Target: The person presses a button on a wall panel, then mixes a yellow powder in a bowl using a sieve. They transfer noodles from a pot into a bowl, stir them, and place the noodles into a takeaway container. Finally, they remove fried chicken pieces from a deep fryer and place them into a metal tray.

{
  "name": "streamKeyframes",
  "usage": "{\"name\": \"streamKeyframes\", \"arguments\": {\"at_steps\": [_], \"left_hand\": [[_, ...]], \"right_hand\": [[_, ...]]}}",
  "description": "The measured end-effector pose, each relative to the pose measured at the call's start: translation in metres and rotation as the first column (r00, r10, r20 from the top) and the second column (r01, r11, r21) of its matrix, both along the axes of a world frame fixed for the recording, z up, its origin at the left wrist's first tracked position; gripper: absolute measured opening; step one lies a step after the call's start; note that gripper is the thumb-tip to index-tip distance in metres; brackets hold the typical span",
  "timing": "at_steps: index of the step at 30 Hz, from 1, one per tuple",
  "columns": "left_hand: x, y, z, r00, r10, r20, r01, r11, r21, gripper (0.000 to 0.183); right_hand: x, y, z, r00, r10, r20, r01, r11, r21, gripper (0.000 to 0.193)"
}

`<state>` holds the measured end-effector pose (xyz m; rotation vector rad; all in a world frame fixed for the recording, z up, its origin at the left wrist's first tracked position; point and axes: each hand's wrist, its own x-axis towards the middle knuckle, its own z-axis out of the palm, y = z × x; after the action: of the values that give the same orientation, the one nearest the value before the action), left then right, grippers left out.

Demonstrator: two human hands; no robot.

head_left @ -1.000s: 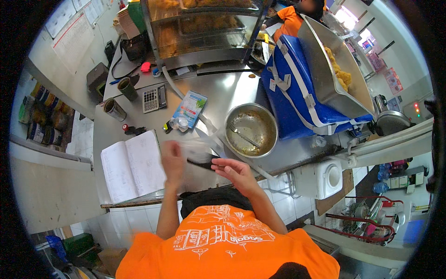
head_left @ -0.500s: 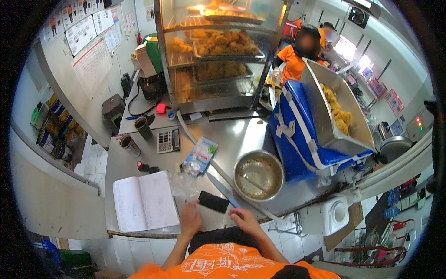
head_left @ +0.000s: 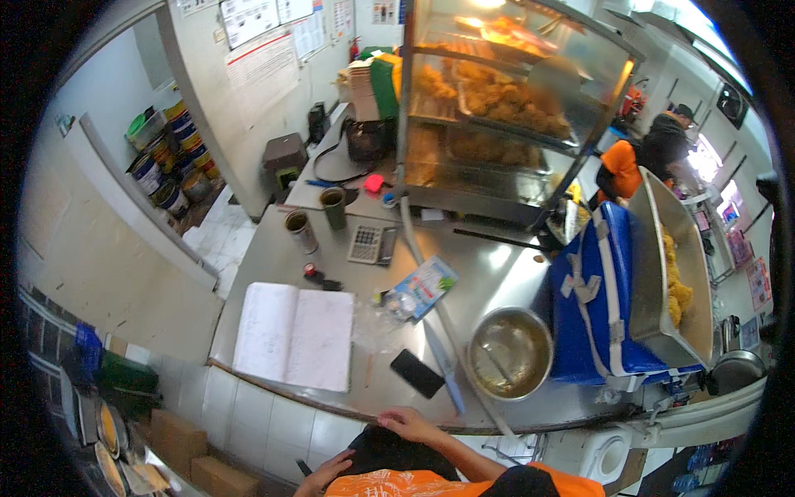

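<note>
My right hand hovers at the table's front edge, fingers loosely stretched, nothing visible in it. Low by my waist, my left hand lies against dark cloth with its fingers extended; a short dark thing beside it is too small to name. On the steel table, a black phone rests just beyond my right hand. A long knife and a thin brown stick flank it. To the left an open notebook shows handwritten pages. A blue packet lies beyond, next to crumpled clear plastic.
A steel bowl with a utensil stands right of the knife, near a blue bag bearing a metal tub of fried food. Behind are a calculator, two cups and a lit glass display cabinet. A co-worker stands at far right.
My view has swung left, so table things sit further right. Both hands have drawn back from beside the phone toward my body. The co-worker has turned away.
</note>
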<state>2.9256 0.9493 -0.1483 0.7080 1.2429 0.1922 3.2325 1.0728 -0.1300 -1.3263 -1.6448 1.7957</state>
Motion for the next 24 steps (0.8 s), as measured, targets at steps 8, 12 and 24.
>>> {"name": "streamKeyframes", "arguments": {"at_steps": [8,12,24], "left_hand": [[-0.172,-0.112,-0.046,0.843,0.538,0.003,-0.535,0.839,-0.101,0.053],[-0.302,-0.183,-0.085,0.820,0.571,-0.046,-0.573,0.817,-0.065,0.050],[-0.540,-0.078,0.101,0.719,0.694,0.039,-0.509,0.488,0.709,0.020]], "right_hand": [[-0.212,-0.010,0.012,0.960,0.281,0.000,-0.273,0.934,0.228,0.039],[-0.372,-0.029,0.021,0.941,0.316,0.119,-0.331,0.934,0.135,0.039],[-0.626,-0.083,0.079,0.672,0.731,0.120,-0.716,0.600,0.357,0.044]]}}
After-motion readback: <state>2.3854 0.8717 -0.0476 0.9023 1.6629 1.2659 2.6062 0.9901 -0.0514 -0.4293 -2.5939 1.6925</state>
